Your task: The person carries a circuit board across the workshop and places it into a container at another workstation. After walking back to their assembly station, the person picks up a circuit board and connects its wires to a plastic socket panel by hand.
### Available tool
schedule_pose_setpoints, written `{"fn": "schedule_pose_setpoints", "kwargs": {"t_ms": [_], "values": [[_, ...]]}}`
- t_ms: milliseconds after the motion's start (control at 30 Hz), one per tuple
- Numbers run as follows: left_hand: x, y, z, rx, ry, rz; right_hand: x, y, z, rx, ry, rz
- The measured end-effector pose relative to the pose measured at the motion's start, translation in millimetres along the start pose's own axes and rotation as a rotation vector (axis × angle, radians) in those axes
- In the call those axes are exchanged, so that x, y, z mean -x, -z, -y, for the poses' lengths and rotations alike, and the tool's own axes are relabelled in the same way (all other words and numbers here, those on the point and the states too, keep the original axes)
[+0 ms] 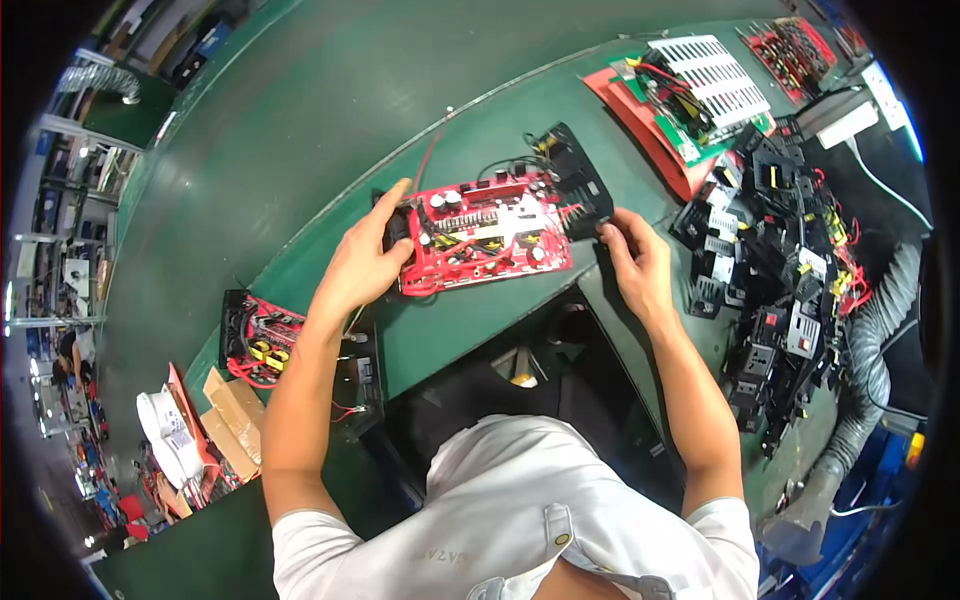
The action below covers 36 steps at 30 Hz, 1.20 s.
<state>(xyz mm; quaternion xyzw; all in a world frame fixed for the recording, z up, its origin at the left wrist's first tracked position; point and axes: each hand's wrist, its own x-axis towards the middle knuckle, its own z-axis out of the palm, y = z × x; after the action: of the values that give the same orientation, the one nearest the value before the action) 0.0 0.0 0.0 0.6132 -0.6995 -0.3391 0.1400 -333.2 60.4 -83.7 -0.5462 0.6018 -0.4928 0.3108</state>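
A red circuit board packed with capacitors, coils and wires lies on the green bench before me. My left hand holds the small black end piece at the board's left edge, index finger stretched along it and thumb on the near side. At the other end, my right hand pinches the near corner of a black end panel, which stands tilted beside the board with wires running to it. A thin red wire sticks up from the board's far left corner.
Many black end panels are heaped at the right, near a flexible grey duct. Behind them sit a slotted metal plate and red sheets. Another red board, cardboard and a white spool lie at the left.
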Motion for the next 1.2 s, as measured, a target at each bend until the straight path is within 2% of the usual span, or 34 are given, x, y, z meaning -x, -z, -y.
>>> {"fn": "schedule_pose_setpoints", "kwargs": {"t_ms": [67,100,167,200,233,267,333,400,433,467,500,533,600,667,700,733,767,800,833,867,900,933,967,1033,1100,1167,1200], "values": [[-23,3,6,0.037,-0.04,-0.043,-1,4,-2,0.001,0.024,0.0],[-29,29,17,0.044,-0.067,-0.05,10,-9,7,-0.082,-0.022,-0.007],[-76,52,48,0.111,-0.132,-0.116,5,-3,11,-0.005,0.006,-0.005],[-96,65,63,0.076,-0.175,-0.228,2,0,12,0.1,0.087,-0.039],[-117,82,78,0.042,-0.225,-0.323,3,5,20,0.093,0.006,0.005],[-134,104,95,-0.061,-0.223,-0.396,2,2,17,0.084,0.146,-0.045],[-184,145,178,0.142,-0.129,-0.368,2,10,17,0.142,0.12,0.009],[-165,173,174,-0.025,-0.095,-0.443,3,7,12,0.109,0.121,0.004],[-188,194,235,0.041,-0.089,-0.4,4,9,16,0.081,0.159,-0.009],[-169,193,226,-0.224,-0.094,-0.57,1,10,14,0.073,0.171,-0.02],[-171,201,243,-0.214,-0.037,-0.585,2,7,11,0.058,0.172,-0.02],[-158,197,233,-0.358,0.045,-0.728,2,5,12,0.076,0.171,-0.029],[-137,201,195,-0.435,-0.062,-0.71,2,9,18,0.116,0.144,-0.023],[-117,220,185,-0.458,-0.244,-0.608,4,8,16,0.139,0.175,-0.005],[-80,208,122,-0.367,-0.263,-0.607,5,10,24,0.169,0.065,0.056],[-52,205,89,-0.414,-0.21,-0.681,3,6,17,0.248,0.167,0.028],[-21,204,66,-0.284,-0.121,-0.745,5,4,30,0.204,0.047,0.051],[11,200,49,0.02,-0.123,-0.748,5,0,12,0.293,0.199,0.037],[41,198,49,-0.021,-0.075,-0.883,5,-2,23,0.277,0.291,0.02],[76,189,52,0.042,-0.039,-0.944,7,-4,23,0.2,0.06,0.083],[102,181,53,0.11,-0.044,-1.001,7,-6,23,0.201,0.102,0.077],[126,164,58,0.121,0.06,-1.055,3,-8,6,0.094,0.142,0.065],[141,147,70,0.143,0.135,-1.099,4,-4,16,0.121,0.011,0.117],[163,114,129,-0.148,0.25,-1.093,0,-5,5,0.074,0.061,0.122],[186,77,145,-0.381,0.451,-1.078,2,-6,8,0.107,0.027,0.137],[194,67,136,-0.181,0.665,-0.999,2,-7,5,0.09,0.049,0.135],[192,71,139,-0.172,0.689,-0.973,1,-5,1,0.116,0.054,0.158]]}}
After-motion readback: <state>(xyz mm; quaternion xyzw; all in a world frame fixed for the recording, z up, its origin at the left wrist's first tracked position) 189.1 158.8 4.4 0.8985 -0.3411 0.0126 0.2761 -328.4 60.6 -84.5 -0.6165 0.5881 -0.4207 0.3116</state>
